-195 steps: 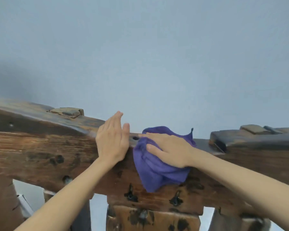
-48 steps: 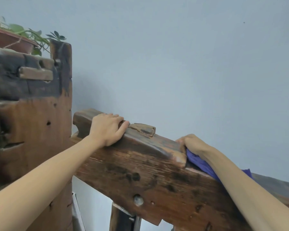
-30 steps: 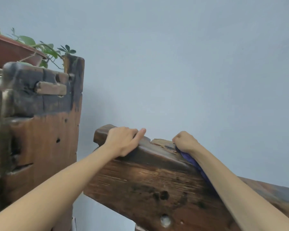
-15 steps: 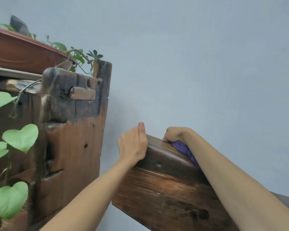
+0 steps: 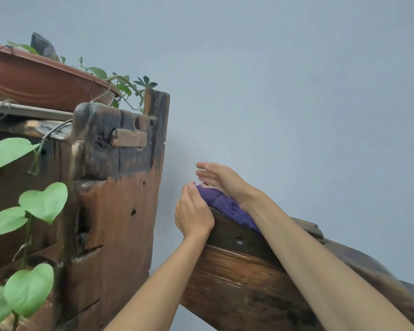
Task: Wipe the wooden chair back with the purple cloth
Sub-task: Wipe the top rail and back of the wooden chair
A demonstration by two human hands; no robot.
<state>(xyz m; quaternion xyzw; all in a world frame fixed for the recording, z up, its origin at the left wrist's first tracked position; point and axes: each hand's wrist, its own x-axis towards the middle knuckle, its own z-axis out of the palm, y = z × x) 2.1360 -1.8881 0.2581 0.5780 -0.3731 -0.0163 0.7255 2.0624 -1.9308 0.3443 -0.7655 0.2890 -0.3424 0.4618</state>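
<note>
The dark wooden chair back (image 5: 237, 283) runs as a thick rail from lower right up to its left end at centre. The purple cloth (image 5: 225, 204) lies bunched on top of that end. My left hand (image 5: 193, 215) wraps around the rail's end, its thumb tip touching the cloth's edge. My right hand (image 5: 221, 179) rests its heel on the cloth, with fingers stretched out and spread past the rail's end, slightly blurred. My right forearm hides most of the rail's top edge.
A tall weathered wooden stand (image 5: 120, 211) rises close to the left of the rail's end. A brown planter (image 5: 34, 77) sits on it, with green vine leaves (image 5: 43, 201) hanging down. A plain blue-grey wall (image 5: 296, 91) is behind.
My right hand has slid the cloth left along the rail to its end and has gone from a fist to spread fingers. The view turned left, and my left hand shifted to the rail's tip.
</note>
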